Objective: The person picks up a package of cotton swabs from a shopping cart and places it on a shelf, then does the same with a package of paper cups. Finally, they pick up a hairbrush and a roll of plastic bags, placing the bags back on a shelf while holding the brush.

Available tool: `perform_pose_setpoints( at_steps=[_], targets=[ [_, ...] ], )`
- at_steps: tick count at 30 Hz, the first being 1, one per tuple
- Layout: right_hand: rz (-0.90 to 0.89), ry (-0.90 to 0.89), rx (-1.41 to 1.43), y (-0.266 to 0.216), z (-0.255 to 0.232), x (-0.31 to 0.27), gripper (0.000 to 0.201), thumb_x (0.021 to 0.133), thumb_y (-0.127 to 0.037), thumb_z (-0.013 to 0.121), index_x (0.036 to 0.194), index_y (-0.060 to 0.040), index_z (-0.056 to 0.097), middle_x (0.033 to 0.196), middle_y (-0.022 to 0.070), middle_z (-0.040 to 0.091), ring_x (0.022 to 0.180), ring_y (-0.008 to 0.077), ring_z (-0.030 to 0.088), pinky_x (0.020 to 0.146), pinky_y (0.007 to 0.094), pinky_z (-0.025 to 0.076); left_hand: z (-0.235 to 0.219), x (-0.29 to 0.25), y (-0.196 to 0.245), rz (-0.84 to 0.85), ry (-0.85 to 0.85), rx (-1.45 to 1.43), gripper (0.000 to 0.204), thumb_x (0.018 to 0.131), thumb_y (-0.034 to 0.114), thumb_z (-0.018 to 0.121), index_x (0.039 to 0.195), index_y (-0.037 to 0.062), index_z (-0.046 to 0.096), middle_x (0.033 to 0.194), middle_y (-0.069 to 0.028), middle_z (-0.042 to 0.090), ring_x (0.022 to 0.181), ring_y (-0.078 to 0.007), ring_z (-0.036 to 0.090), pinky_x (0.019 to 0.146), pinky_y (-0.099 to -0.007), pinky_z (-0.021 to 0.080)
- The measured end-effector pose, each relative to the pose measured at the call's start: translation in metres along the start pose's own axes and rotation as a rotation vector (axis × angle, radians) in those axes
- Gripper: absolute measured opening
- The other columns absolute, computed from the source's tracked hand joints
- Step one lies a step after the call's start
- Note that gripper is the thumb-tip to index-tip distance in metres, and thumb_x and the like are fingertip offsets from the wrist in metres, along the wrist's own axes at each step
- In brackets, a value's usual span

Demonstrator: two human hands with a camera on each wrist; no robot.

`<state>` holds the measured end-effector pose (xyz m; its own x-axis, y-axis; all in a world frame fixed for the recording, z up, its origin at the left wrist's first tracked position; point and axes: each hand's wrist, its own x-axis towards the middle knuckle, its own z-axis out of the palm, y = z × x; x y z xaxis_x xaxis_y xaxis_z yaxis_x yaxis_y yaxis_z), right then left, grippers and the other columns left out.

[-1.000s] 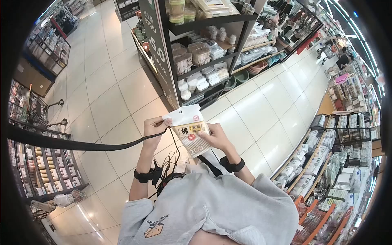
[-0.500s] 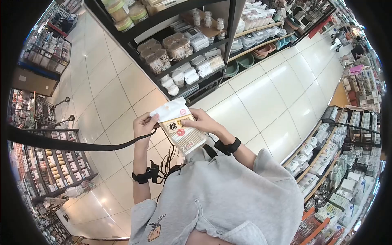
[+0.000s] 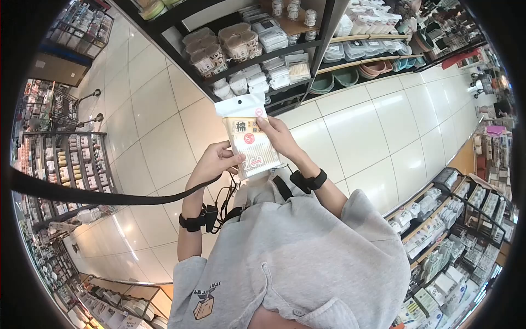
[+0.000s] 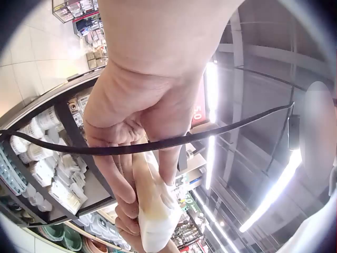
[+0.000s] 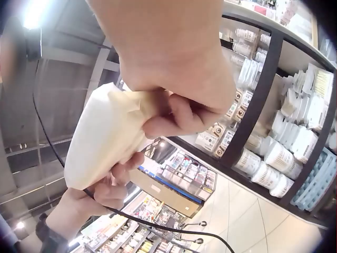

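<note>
Left hand (image 3: 212, 163) moved from top corner to lower left edge of swab packet (image 3: 251, 143), pinching there; right hand (image 3: 279, 138) pinches upper right edge; packet between both, long axis pointing away from grey shirt (image 3: 323, 236)

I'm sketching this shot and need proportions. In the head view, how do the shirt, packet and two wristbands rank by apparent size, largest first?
1. Shirt
2. Packet
3. Left wristband and right wristband: too alike to rank
</note>
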<state>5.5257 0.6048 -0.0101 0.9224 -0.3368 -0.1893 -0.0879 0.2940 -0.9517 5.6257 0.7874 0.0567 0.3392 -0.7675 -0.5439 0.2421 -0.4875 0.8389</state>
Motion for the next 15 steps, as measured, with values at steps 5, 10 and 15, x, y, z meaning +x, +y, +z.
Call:
perform_pose_setpoints(
  at_steps=[5, 10, 15],
  targets=[
    [0.120, -0.058, -0.038, 0.003, -0.013, 0.002, 0.051, 0.094, -0.041, 0.047, 0.092, 0.0086, 0.061, 0.078, 0.0077, 0.063, 0.070, 0.0085, 0.056, 0.062, 0.0234, 0.046, 0.009, -0.001, -0.007, 0.074, 0.029, -0.046, 0.037, 0.087, 0.017, 0.063, 0.113, -0.0064, 0.052, 0.088, -0.0120, 0.067, 0.074, -0.0138, 0.066, 0.062, -0.0261, 0.055],
    [0.370, -0.586, -0.252, -0.017, -0.033, 0.003, 0.052, 0.085, -0.049, 0.059, 0.064, -0.0018, 0.060, 0.042, 0.0009, 0.046, 0.033, 0.0080, 0.043, 0.033, 0.0208, 0.032, 0.004, 0.001, -0.028, 0.016, 0.065, -0.041, 0.036, 0.088, 0.026, 0.062, 0.106, -0.0049, 0.058, 0.085, -0.0103, 0.067, 0.070, -0.0121, 0.064, 0.062, -0.0231, 0.051],
    [0.354, -0.637, -0.231, 0.005, -0.034, 0.008, 0.054, 0.084, -0.048, 0.061, 0.056, -0.0022, 0.059, 0.045, 0.0005, 0.049, 0.037, 0.0073, 0.046, 0.034, 0.0210, 0.033, 0.006, -0.007, -0.026, -0.036, 0.028, 0.019, 0.038, 0.088, 0.029, 0.062, 0.105, -0.0051, 0.059, 0.090, -0.0102, 0.067, 0.075, -0.0131, 0.065, 0.064, -0.0247, 0.052]
  ],
)
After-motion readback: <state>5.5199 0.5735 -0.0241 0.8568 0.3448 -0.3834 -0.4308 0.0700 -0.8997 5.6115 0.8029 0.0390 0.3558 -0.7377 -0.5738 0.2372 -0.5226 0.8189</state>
